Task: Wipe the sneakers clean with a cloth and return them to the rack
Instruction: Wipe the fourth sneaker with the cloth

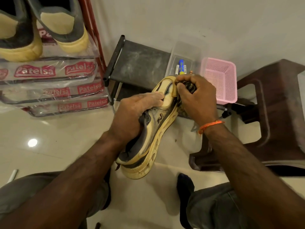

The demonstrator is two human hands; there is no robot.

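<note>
A worn cream and grey sneaker (pixel 155 133) is held on its side above the floor, sole turned right, toe pointing away. My left hand (pixel 133 116) grips its upper around the collar and laces. My right hand (pixel 196 96) is closed on a dark crumpled cloth (pixel 189 85) pressed against the toe end of the sole. Two other grey and yellow sneakers (pixel 64 28) stand heel-out on the top shelf of the red rack (pixel 92 30) at the upper left.
The rack's shelves are wrapped in plastic with red labels (pixel 49 90). A low black shoe stand (pixel 142 63), a clear box with markers (pixel 181 65), a pink basket (pixel 219 80) and a brown plastic stool (pixel 272 113) crowd the wall side. My knees frame the glossy tiled floor (pixel 49 146).
</note>
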